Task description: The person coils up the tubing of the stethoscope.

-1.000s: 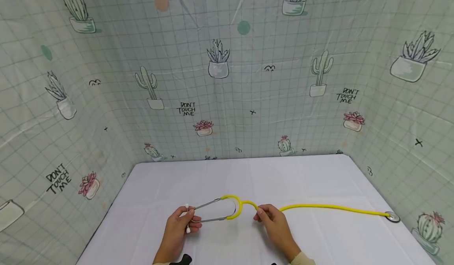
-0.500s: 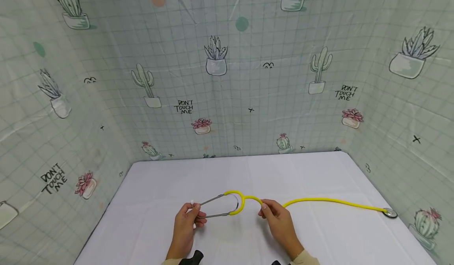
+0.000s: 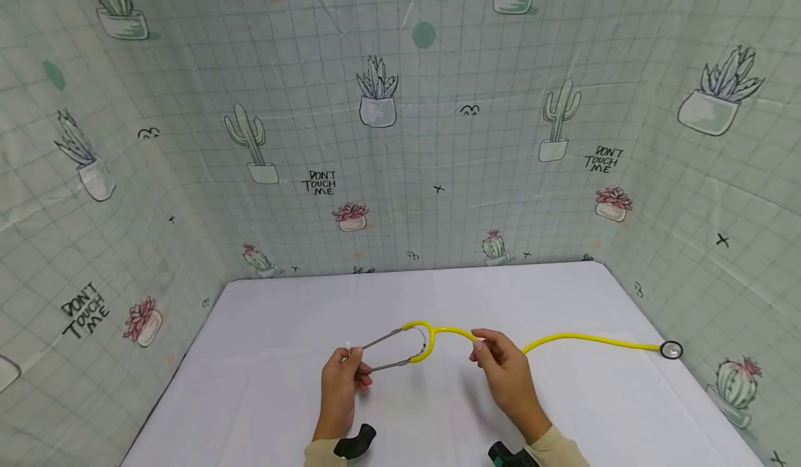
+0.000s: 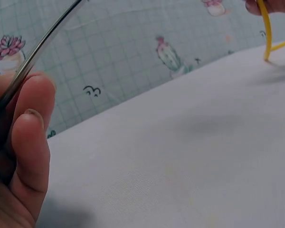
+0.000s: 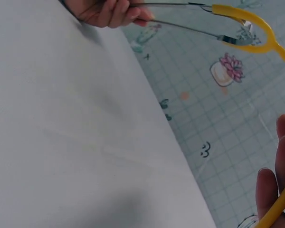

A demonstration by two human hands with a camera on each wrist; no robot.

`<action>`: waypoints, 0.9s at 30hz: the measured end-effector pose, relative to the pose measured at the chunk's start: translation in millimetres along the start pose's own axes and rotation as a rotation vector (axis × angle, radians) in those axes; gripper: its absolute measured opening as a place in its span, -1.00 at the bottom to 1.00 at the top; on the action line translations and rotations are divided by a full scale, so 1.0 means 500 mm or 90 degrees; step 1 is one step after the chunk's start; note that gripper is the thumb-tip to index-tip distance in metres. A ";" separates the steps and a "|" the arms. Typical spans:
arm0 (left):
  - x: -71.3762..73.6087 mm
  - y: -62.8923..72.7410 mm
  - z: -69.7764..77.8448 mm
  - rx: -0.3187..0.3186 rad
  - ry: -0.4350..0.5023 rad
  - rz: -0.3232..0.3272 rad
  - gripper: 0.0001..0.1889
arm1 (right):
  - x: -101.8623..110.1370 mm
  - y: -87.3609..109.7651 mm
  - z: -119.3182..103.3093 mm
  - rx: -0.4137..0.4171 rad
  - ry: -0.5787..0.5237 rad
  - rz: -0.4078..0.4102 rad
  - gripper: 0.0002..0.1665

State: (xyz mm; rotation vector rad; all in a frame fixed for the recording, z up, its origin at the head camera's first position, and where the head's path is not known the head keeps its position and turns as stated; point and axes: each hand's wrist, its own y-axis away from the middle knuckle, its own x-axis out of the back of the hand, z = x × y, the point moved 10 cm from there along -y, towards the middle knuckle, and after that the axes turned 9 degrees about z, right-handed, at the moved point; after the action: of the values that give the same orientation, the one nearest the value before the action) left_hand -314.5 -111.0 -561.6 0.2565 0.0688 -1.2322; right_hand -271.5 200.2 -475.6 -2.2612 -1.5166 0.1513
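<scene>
A yellow stethoscope [image 3: 428, 345] stretches between both hands in the head view. My left hand [image 3: 341, 387] grips the metal ear tubes near the earpieces, which are mostly hidden by the fingers. In the left wrist view one metal tube [image 4: 42, 45] runs up past the curled fingers. My right hand [image 3: 507, 377] pinches the yellow tubing a little past the Y-shaped fork. From there the tubing [image 3: 582, 337] curves right to the round chest piece [image 3: 672, 349] by the table's right edge. The right wrist view has the fork [image 5: 268, 45] held up off the table.
A white cloth covers the table [image 3: 400, 297]. Behind it and on both sides hangs a grid-patterned curtain [image 3: 413, 154] printed with cacti. Black bands [image 3: 355, 442] sit at the wrists, over beige sleeves [image 3: 557, 447].
Both hands have shifted right and away from the person, lifting the stethoscope's near part. The chest piece has moved slightly left and up in the head view. The grips stay the same.
</scene>
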 end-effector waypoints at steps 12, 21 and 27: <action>-0.023 0.014 -0.006 -0.003 0.001 -0.085 -0.71 | 0.021 -0.046 -0.114 0.020 -0.005 -0.052 -0.80; -0.011 0.013 -0.006 -0.019 -0.010 -0.067 -0.72 | -0.008 -0.064 -0.072 0.025 -0.039 -0.060 -0.77; -0.022 0.015 -0.010 -0.012 -0.024 -0.082 -0.77 | -0.017 -0.070 -0.072 0.037 -0.088 -0.057 -0.79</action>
State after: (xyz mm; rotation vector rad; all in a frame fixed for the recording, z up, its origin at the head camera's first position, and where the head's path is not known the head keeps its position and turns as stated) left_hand -310.5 -97.5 -563.0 0.2148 0.0646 -1.3641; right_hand -293.8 193.8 -430.4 -2.1723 -1.6582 0.3269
